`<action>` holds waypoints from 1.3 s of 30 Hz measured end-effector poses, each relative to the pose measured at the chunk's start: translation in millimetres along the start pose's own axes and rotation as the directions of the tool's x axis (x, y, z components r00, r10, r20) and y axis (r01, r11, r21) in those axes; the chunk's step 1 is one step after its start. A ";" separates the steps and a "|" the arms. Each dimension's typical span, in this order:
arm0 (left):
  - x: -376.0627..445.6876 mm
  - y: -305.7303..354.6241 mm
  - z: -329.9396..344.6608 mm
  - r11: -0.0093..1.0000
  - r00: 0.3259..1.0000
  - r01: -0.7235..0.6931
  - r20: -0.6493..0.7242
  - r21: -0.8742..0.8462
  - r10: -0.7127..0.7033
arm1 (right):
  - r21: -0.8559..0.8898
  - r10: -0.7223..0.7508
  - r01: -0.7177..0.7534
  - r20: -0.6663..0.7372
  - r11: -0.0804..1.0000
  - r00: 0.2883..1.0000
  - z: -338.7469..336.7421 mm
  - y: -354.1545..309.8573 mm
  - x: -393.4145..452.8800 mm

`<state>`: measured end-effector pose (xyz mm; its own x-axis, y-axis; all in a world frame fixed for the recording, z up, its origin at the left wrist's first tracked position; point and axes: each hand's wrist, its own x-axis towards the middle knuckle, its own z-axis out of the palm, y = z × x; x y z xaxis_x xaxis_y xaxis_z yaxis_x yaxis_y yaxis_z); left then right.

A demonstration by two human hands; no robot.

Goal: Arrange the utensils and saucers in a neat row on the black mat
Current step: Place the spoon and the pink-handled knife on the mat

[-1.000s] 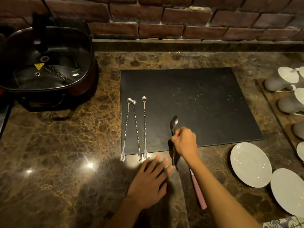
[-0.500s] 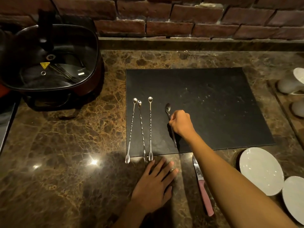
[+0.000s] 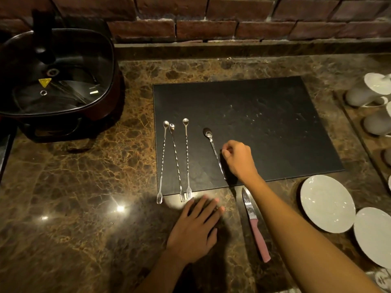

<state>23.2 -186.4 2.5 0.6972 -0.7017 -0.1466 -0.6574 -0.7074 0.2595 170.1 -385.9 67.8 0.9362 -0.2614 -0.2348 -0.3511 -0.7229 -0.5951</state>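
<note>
My right hand (image 3: 240, 160) rests loosely curled beside the spoon (image 3: 214, 149) on the black mat (image 3: 264, 123), gripping nothing; its right half lies bare. My left hand (image 3: 195, 226) lies flat, fingers spread, on the table (image 3: 84, 187) beside the knife (image 3: 255, 224); two saucers (image 3: 326, 203) sit off the mat's near right edge.

A lidded electric pot (image 3: 57, 81) and white cups (image 3: 368, 92) flank the marble counter (image 3: 84, 187).

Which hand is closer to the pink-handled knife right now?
Too close to call. The left hand lies flat on the counter to the left of the knife; the right hand is up on the black mat beside the spoon, beyond the knife's tip.
</note>
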 end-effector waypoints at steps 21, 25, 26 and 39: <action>45.8 26.4 -2.6 0.998 0.998 -0.061 -0.030 0.004 0.061 | -0.173 0.158 -0.171 -0.088 0.970 0.983 13.0 96.6 -196.2; 46.9 23.5 0.2 0.997 0.997 -0.079 -0.015 0.018 0.079 | -0.042 0.217 -0.224 -0.134 0.974 0.967 11.3 99.8 -198.6; 46.9 23.3 -0.3 0.997 0.997 -0.075 -0.014 0.016 0.076 | -0.003 0.208 -0.211 -0.156 0.978 0.966 10.0 98.2 -196.0; 47.0 21.9 3.2 0.998 0.998 -0.044 0.040 0.033 0.042 | 0.044 0.068 -0.059 -0.238 0.997 0.969 -9.2 27.0 -24.1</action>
<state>40.6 -235.2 -1.8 0.6568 -0.7339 -0.1733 -0.6965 -0.6784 0.2337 138.2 -405.0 64.4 0.8867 -0.4545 -0.0851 -0.4060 -0.6772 -0.6136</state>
